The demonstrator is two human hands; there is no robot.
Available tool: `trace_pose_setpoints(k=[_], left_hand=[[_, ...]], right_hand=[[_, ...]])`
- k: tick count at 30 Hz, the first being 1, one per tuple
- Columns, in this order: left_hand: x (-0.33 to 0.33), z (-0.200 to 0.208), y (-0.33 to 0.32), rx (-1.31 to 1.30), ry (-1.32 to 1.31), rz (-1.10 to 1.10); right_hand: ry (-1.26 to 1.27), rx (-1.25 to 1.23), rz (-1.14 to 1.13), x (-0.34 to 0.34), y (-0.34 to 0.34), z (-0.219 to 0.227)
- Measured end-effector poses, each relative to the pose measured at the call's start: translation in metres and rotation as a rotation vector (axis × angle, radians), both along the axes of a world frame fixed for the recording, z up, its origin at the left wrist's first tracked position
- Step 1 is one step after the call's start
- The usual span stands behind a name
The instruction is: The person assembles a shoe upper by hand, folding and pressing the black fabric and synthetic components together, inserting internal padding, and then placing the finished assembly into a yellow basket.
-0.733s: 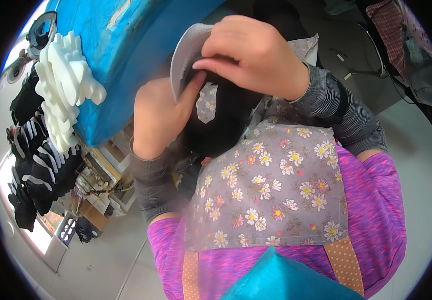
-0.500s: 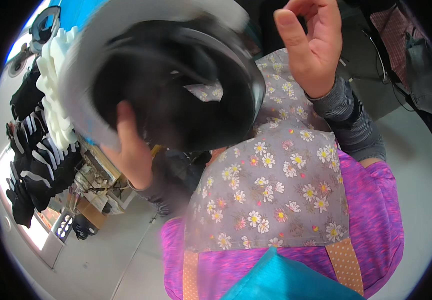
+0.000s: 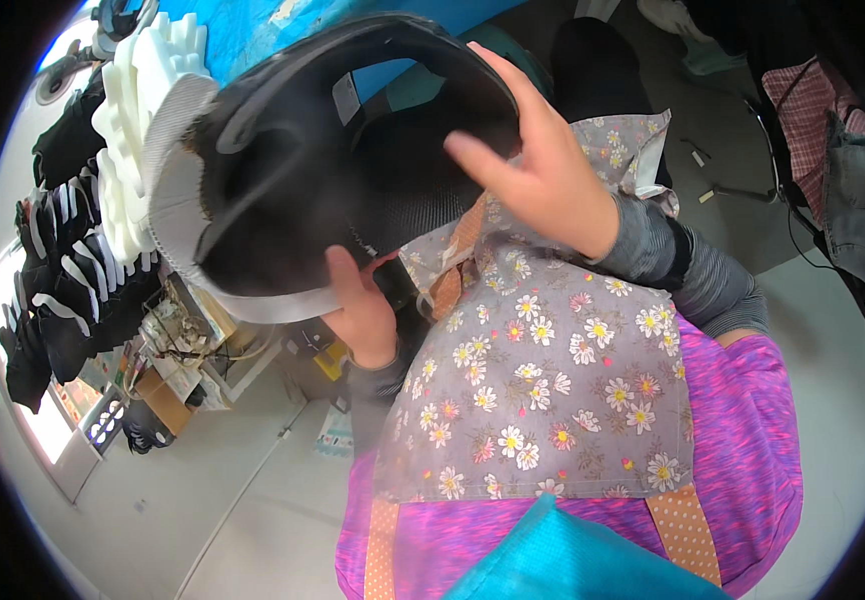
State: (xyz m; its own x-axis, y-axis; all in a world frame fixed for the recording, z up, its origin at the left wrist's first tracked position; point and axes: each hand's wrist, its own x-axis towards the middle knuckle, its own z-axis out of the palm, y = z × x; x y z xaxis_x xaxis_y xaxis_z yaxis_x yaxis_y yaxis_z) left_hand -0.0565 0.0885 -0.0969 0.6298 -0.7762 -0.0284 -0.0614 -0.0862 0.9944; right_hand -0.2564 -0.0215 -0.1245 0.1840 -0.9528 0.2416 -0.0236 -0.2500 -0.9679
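Observation:
A grey cap (image 3: 181, 190) with a dark lining is held up in front of me, its hollow inside facing me. A gap in its far side lets the blue surface show through. My left hand (image 3: 365, 318) grips the lower edge, thumb on the inner side and the other fingers hidden underneath. At the right edge, my right hand (image 3: 558, 165) is closed round the rim, with its thumb over the inside and its fingers partly hidden behind.
Behind the cap lies a blue-covered surface (image 3: 253, 35). A stack of white wavy foam-like pieces (image 3: 125, 130) stands at left, beside several hanging black and white items (image 3: 78, 270). A cardboard box (image 3: 163, 402) is lower left. Clothes (image 3: 803, 105) hang at far right. A flowered apron (image 3: 553, 400) covers my lap.
My right hand has come down from the upper right, where it was off the cap, onto its right rim. The cap has turned, and my left hand has shifted right along its lower edge.

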Motion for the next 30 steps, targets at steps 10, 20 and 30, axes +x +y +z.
trace_pose_setpoints(k=[10,20,30], left_hand=[[0.005,0.125,-0.003,0.138,-0.647,-0.735],[0.020,0.004,-0.007,0.467,-1.082,-0.507],[0.007,-0.029,-0.023,0.249,-1.268,-0.613]], right_hand=[[0.162,-0.011,0.284,0.033,-0.003,0.007],[0.295,0.188,0.537,0.044,0.013,-0.019],[0.481,0.189,0.489,0.047,0.011,-0.050]])
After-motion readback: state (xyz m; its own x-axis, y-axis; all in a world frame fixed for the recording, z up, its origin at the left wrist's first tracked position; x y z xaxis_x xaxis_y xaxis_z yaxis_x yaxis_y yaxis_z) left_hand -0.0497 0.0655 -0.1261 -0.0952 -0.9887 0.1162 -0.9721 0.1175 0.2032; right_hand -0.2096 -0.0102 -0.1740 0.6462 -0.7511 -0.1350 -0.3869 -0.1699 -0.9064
